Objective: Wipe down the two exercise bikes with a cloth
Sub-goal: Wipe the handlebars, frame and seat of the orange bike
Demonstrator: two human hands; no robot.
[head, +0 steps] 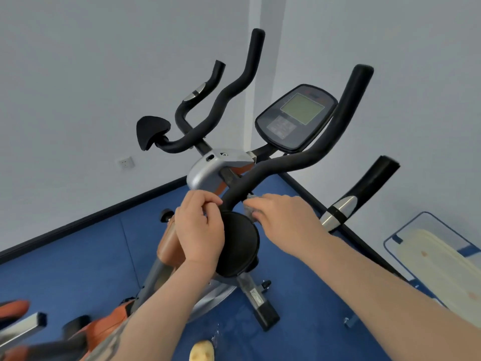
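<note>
An exercise bike with black foam handlebars, a grey stem cover and a display console stands in the room's corner. My right hand holds a small grey cloth against the underside of the near handlebar, just above a round black elbow pad. My left hand rests with curled fingers on the left side of that pad, touching the bar. A second orange bike shows partly at the bottom left.
Blue floor mats cover the ground. White walls meet behind the bike, with a socket low on the left wall. A pale board in a blue frame leans at the right. A foot appears at the bottom edge.
</note>
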